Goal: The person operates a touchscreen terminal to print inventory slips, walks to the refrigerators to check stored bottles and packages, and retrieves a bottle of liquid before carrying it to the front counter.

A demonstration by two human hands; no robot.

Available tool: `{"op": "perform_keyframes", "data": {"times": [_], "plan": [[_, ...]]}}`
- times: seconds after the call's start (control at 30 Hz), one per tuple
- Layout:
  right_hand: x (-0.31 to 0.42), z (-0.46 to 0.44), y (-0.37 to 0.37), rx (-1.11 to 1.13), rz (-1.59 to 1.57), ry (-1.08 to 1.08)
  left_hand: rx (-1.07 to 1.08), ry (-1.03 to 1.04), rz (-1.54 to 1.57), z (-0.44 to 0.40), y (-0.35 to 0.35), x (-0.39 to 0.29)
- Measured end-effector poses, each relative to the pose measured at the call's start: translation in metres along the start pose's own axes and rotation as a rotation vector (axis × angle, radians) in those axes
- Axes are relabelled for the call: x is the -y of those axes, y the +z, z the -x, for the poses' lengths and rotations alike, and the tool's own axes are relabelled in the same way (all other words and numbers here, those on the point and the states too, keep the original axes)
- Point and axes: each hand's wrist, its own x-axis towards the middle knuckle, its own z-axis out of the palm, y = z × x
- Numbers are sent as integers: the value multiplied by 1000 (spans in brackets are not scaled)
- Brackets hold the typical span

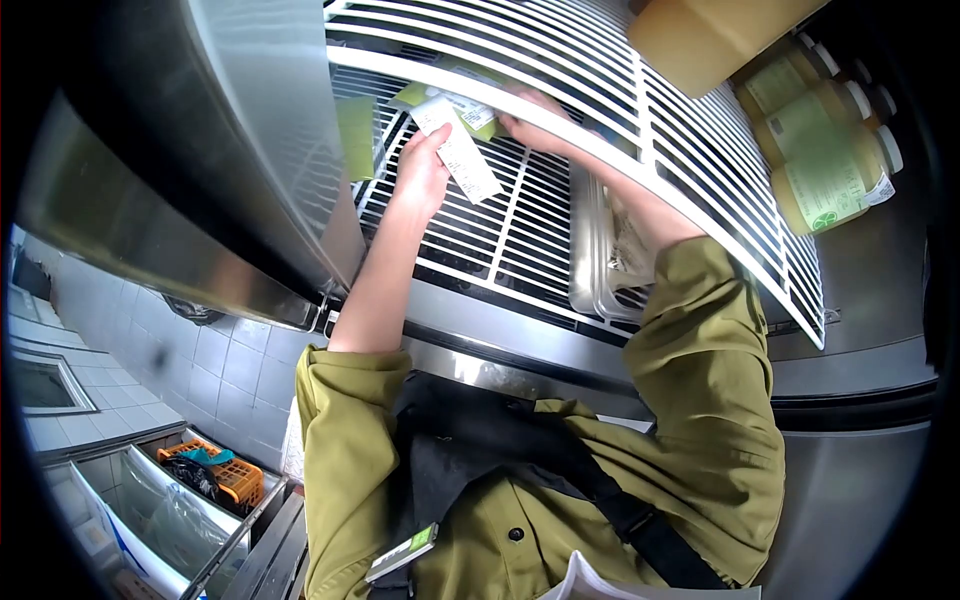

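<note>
At 11 o'clock from the middle of my view, my left hand (423, 172) holds a long white slip (462, 160) printed with small lines of text, my thumb pressed on its face and the fingers closed behind it. The slip slants from 11 toward 5 o'clock, above the lower wire shelf (515, 215). My right hand (537, 122), between 12 and 1 o'clock, reaches in beneath the white upper wire shelf (590, 85), whose bars partly cover it. Its fingers are bent just beside some green packets (484, 127) with white printed labels; I cannot tell whether they grip one. These packets lie on the lower shelf, partly behind my slip, and another green packet (356, 138) sits farther left, at 11 o'clock, near the steel door (285, 120).

At 2 o'clock, close under my right forearm, a metal container (587, 245) rests on the lower shelf. Farther out at 2 o'clock, bottles (825, 165) with white caps and green labels are grouped on the upper shelf, and a brown box (710, 40) is at 1 o'clock. Well away at 8 o'clock, an orange basket (238, 482) holds something black and something teal.
</note>
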Motion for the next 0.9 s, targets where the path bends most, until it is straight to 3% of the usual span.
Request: {"op": "perform_keyframes", "data": {"times": [0.33,0.43,0.53,0.57,0.67,0.73,0.83,0.9], "plan": [[-21,2,-6,-152,12,160,-66,122,77,-23,-9,-1],[-23,3,-8,-135,0,127,-23,134,73,-36,-8,1],[-17,9,-11,-99,-35,38,-94,144,-244,-30,-6,6],[-12,12,-13,-83,-55,-18,-226,190,-326,-14,8,5],[1,12,-18,-37,-70,-178,-95,115,-336,12,16,9],[1,11,-9,-38,-19,-25,-60,90,-344,13,12,16],[17,10,-19,-97,-314,-198,-47,95,-358,19,9,15],[33,15,-22,65,-282,-264,15,74,-282,22,3,16]]}}
